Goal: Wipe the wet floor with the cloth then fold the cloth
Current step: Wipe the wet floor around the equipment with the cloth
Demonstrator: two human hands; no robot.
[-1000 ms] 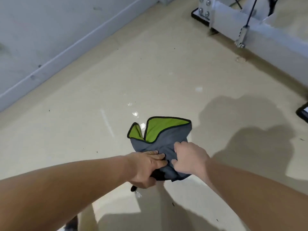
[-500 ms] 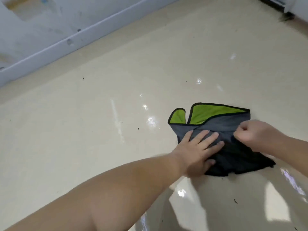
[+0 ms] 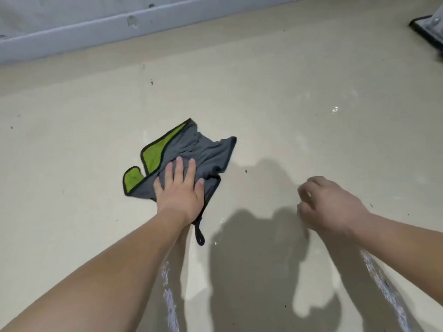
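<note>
A crumpled grey microfibre cloth (image 3: 203, 152) with a lime-green underside and black edging is being pressed against the glossy beige floor (image 3: 287, 87), a little left of the centre of the frame. It is being held down by the left hand (image 3: 179, 192). The grip is open: the palm is being laid on the lower part of the cloth, and the straight, slightly spread fingers (image 3: 178, 168) are being pointed toward the top of the frame. The cloth's left edge is being shown turned back, so two green patches are being exposed. One runs along the upper left and a smaller one sits at the lower-left corner. A narrow black hanging loop (image 3: 199, 237) is being trailed from the cloth's lower corner onto the floor, just below and right of the left wrist.

The right hand (image 3: 332, 204) is being held at the centre right of the frame, well apart from the cloth. Its fingers are being curled loosely and nothing is being gripped. Its outline is being blurred a little, and it cannot be told whether the floor is being touched.

Shiny white wet streaks (image 3: 169, 298) are being shown on the floor in the lower middle of the frame, beside the left forearm. More are lying at the lower right, under the right forearm. Dark shadows (image 3: 251, 259) of the arms are being cast below the centre. A pale grey skirting board (image 3: 72, 37) is being shown across the upper left. A black-edged metal base (image 3: 429, 27) is being cut off by the upper right corner.
</note>
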